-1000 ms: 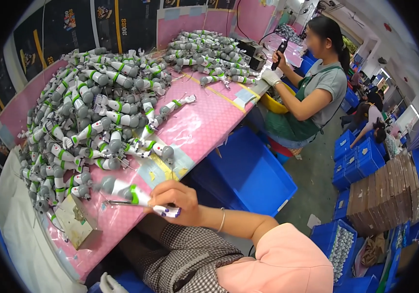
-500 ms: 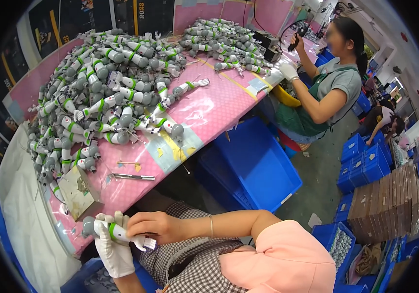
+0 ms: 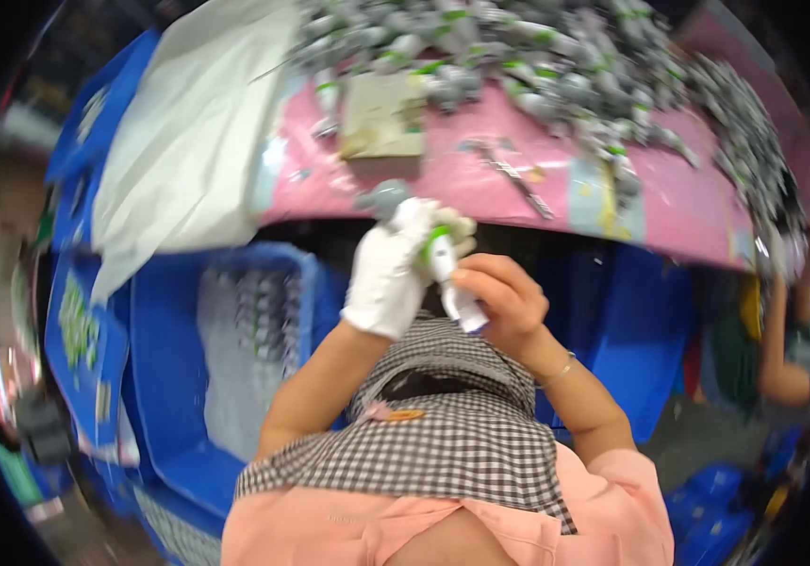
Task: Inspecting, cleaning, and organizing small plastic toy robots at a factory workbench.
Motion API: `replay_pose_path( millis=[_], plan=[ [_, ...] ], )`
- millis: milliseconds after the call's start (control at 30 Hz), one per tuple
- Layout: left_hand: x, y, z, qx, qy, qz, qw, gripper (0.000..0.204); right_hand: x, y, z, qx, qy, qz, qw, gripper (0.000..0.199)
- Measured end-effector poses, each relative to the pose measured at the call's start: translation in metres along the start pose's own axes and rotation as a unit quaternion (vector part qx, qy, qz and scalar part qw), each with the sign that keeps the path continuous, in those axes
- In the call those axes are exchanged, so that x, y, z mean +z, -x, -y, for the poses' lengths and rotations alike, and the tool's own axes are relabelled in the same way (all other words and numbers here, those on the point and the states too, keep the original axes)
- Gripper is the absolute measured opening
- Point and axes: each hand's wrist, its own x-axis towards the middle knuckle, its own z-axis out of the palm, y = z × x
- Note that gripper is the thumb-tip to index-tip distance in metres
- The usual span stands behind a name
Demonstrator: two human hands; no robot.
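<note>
A toy arm (image 3: 441,257), white with a green band and a grey ball-shaped end, is held in front of my body, just off the table's near edge. My left hand (image 3: 388,274), in a white glove, wraps around its upper part, and the grey end sticks out beyond the glove. Bare, my right hand (image 3: 511,307) has thumb and fingers closed at the lower white part, near the toy's small hand. Motion blur hides the finer detail there. Beyond my left hand, a pale block-shaped box (image 3: 381,123) stands on the pink table (image 3: 330,203).
Many similar toy arms (image 3: 556,71) are heaped at the back of the table. A pen (image 3: 518,181) lies in front of them. White cloth (image 3: 198,141) drapes the left end. Below left, a blue bin (image 3: 165,377) holds rows of parts. A co-worker (image 3: 787,373) sits at far right.
My view has swung left and down, bringing the blue bin on the left into sight and shifting the co-worker to the right edge. Both hands still hold the toy arm.
</note>
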Motion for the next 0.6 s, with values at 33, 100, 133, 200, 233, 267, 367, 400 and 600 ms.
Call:
replay_pose_path(
  millis=[33,100,133,200,233,267,367,400,600],
  plan=[
    [-0.002,0.003,-0.001,0.001,-0.007,-0.011,1.000,0.023,0.002,-0.002,0.001,-0.008,0.000,0.002,1.000,0.029],
    [-0.006,0.004,-0.003,-0.027,0.016,-0.032,0.999,0.023,0.004,-0.002,-0.002,-0.015,-0.012,0.004,1.000,0.029],
    [-0.008,0.005,-0.003,-0.020,0.016,-0.053,0.998,0.024,0.009,-0.002,-0.002,-0.024,-0.009,0.001,1.000,0.029],
    [-0.015,0.012,-0.010,-0.021,0.010,-0.058,0.998,0.025,0.019,-0.002,0.001,-0.011,-0.023,0.001,1.000,0.031],
    [-0.016,0.015,-0.014,-0.016,0.008,-0.067,0.998,0.025,0.023,-0.004,0.003,-0.010,-0.024,-0.005,1.000,0.032],
    [-0.024,0.018,-0.017,0.001,-0.021,-0.069,0.997,0.025,0.028,-0.005,0.005,-0.011,-0.036,-0.004,0.999,0.032],
    [-0.017,0.022,-0.019,0.000,0.036,-0.079,0.996,0.025,0.028,-0.006,0.001,-0.032,-0.054,0.031,0.998,0.031],
    [-0.020,0.018,-0.017,-0.003,0.032,-0.073,0.997,0.024,0.026,-0.005,0.000,-0.034,-0.051,0.026,0.998,0.030],
    [-0.020,0.017,-0.019,0.042,-0.001,-0.097,0.994,0.018,0.015,-0.005,-0.013,-0.031,-0.034,0.040,0.998,0.022]
  ],
)
